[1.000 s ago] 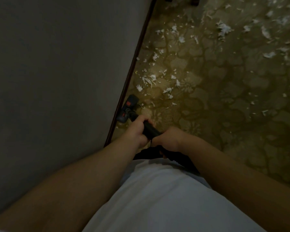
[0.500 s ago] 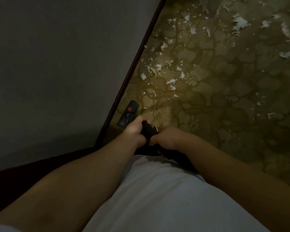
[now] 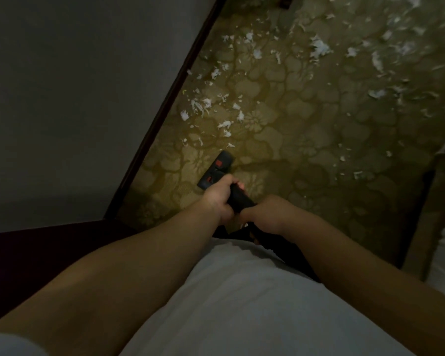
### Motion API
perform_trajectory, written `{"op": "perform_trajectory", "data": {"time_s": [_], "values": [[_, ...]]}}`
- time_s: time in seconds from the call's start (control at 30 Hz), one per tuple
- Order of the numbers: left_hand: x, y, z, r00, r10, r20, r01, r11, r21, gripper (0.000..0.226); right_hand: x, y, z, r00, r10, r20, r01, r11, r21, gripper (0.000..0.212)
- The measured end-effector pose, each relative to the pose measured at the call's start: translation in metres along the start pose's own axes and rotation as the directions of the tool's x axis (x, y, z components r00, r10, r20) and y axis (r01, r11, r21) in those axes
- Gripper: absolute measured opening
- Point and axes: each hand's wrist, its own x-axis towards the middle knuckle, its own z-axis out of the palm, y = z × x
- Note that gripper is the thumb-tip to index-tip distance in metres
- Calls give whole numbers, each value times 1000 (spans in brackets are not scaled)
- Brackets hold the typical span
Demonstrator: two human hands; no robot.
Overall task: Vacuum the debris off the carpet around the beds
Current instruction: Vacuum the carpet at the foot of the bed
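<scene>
Both hands hold the black vacuum wand (image 3: pixel 238 199) in front of a white shirt (image 3: pixel 229 304). The left hand (image 3: pixel 217 199) sits nearer the head, fingers curled over the tube with the fingertips showing on its far side. The right hand (image 3: pixel 267 214) wraps the wand just behind it, knuckles up, its fingers folded under and mostly hidden. The two hands nearly touch. The vacuum head (image 3: pixel 217 169), black with red marks, lies flat on the patterned olive carpet (image 3: pixel 306 150), near the carpet's left edge where a dark baseboard (image 3: pixel 170 98) meets a grey wall (image 3: pixel 62 98). White scraps of debris (image 3: pixel 199 106) lie scattered just beyond the head along that left edge, and more spread toward the carpet's far right corner, blurred there. At the carpet's right edge stands a wooden frame (image 3: pixel 421 214) with white fabric beside it.
</scene>
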Motion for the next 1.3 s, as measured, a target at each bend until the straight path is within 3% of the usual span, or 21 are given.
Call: {"op": "perform_trajectory", "data": {"time_s": [0.1,0.4,0.63,0.93,1.3], "values": [[-2,-2,25,1000,4,28,-6,996,90,25,-2,12,-16,1000,-3,-18,4,997,77,33],[-11,18,63,995,64,76,-77,980,186,19,-3,13,-38,995,-79,-57,91,956,279,27],[1,59,80,990,110,89,-132,947,293,20,12,-17,-46,994,-85,-63,103,922,372,34],[30,176,97,995,87,53,-102,866,489,21,56,-127,-46,996,-38,-82,74,869,490,22],[54,357,78,997,80,-3,-62,796,602,14,119,-295,-22,999,-30,-43,50,799,600,26]]}}
